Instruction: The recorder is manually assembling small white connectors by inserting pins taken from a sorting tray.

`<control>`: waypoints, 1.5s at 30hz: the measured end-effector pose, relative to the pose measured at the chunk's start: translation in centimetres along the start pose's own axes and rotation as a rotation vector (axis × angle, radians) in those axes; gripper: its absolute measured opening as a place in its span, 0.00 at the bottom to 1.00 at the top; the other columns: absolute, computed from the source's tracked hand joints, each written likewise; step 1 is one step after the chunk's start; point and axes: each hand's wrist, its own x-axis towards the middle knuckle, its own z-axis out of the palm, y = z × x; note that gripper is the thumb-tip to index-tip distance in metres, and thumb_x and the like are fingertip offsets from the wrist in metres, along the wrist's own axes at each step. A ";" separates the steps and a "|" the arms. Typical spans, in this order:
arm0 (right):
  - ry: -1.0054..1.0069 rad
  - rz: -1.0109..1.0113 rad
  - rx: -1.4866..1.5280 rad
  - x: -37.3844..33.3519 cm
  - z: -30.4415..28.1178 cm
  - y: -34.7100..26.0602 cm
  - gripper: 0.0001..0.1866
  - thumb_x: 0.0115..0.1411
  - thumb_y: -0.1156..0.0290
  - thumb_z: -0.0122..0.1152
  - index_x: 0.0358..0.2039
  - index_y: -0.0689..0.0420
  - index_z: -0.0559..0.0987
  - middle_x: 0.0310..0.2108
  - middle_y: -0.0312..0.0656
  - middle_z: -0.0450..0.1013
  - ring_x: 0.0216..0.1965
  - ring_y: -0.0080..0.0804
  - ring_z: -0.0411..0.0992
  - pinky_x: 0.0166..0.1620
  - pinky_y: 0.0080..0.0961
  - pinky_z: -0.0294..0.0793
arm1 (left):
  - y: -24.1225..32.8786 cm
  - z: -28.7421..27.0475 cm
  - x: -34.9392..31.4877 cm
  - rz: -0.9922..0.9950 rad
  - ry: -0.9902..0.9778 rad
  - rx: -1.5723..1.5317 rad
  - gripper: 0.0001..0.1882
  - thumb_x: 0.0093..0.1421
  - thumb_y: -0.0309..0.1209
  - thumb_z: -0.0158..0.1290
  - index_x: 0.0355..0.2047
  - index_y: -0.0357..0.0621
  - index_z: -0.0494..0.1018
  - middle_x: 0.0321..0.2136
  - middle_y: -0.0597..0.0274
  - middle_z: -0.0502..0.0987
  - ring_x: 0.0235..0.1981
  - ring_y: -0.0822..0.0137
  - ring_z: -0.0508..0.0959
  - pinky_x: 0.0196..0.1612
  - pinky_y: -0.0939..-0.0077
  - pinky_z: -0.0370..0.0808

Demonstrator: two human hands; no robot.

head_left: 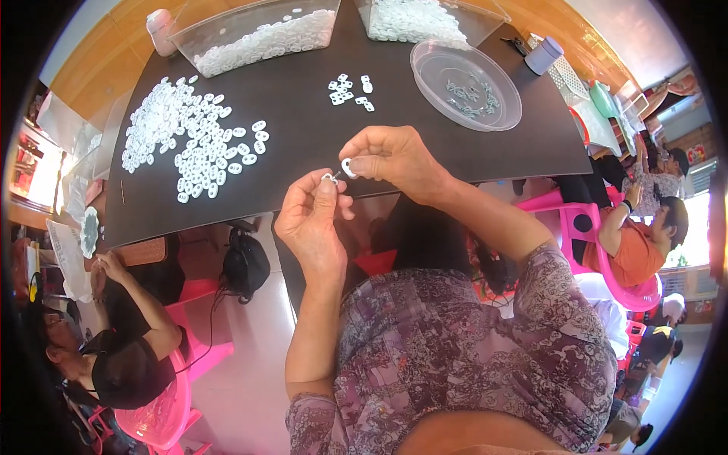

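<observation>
Just over the table's near edge, my left hand (312, 224) pinches a small white plastic piece (328, 177) between thumb and fingers. My right hand (398, 158) grips a white oval plastic piece (348, 168) close beside it. A tiny dark metal bit (338, 174) shows between the two pieces; which one it sits in, I cannot tell. Many white oval pieces with holes (168, 114) lie in a heap on the left, spreading into a looser patch (208, 155). Beyond my hands is a small cluster of white pieces (341, 89). A round clear dish (422, 85) at right holds small metal parts (464, 93).
Two clear bins of white pieces, the left bin (331, 30) and right bin (485, 26), stand at the dark table's (296, 152) far side. A pink bottle (161, 32) and lavender cup (544, 55) flank them. Other people sit on pink chairs (163, 406) at both sides.
</observation>
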 end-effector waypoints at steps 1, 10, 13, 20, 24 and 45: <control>0.016 0.048 0.000 0.0 0.0 -0.2 0.07 0.55 0.76 0.58 0.35 0.62 0.77 0.28 0.33 0.74 0.30 0.15 0.70 0.32 0.13 0.68 | 0.1 0.1 -0.1 0.012 0.018 0.019 0.06 0.58 0.22 0.50 0.35 0.31 0.72 0.24 0.56 0.76 0.19 0.73 0.74 0.20 0.83 0.71; 0.040 -0.017 0.117 -0.1 0.6 0.0 0.07 0.55 0.76 0.58 0.35 0.64 0.77 0.29 0.36 0.74 0.31 0.17 0.71 0.35 0.14 0.70 | 0.1 0.2 -0.3 0.028 0.017 0.048 0.06 0.57 0.21 0.51 0.35 0.30 0.72 0.23 0.56 0.76 0.19 0.73 0.74 0.19 0.83 0.71; 0.023 -0.011 0.128 -0.2 0.8 0.0 0.07 0.55 0.77 0.58 0.34 0.64 0.77 0.30 0.37 0.75 0.32 0.19 0.72 0.37 0.16 0.71 | 0.1 0.2 -0.2 0.023 0.027 0.043 0.06 0.57 0.21 0.51 0.35 0.30 0.72 0.23 0.55 0.76 0.18 0.73 0.74 0.19 0.83 0.71; 0.041 -0.041 0.037 -0.2 1.1 0.0 0.06 0.55 0.78 0.57 0.34 0.65 0.76 0.30 0.37 0.75 0.33 0.19 0.72 0.39 0.16 0.72 | 0.3 0.1 -0.4 0.028 0.026 0.059 0.06 0.57 0.21 0.51 0.35 0.30 0.72 0.23 0.55 0.76 0.18 0.73 0.74 0.19 0.83 0.71; 0.087 -0.112 0.027 -0.2 1.3 0.2 0.05 0.53 0.80 0.58 0.32 0.66 0.77 0.26 0.36 0.74 0.29 0.15 0.70 0.32 0.14 0.71 | 0.3 0.1 -0.4 0.025 0.027 0.061 0.06 0.57 0.21 0.51 0.35 0.30 0.72 0.23 0.56 0.76 0.18 0.73 0.74 0.19 0.83 0.71; 0.065 0.038 0.118 -0.4 1.3 0.4 0.07 0.54 0.75 0.59 0.33 0.63 0.79 0.22 0.32 0.72 0.23 0.13 0.63 0.26 0.11 0.62 | 0.2 -0.1 -0.5 0.000 0.021 0.077 0.06 0.58 0.22 0.51 0.34 0.30 0.72 0.23 0.57 0.76 0.19 0.73 0.75 0.18 0.84 0.71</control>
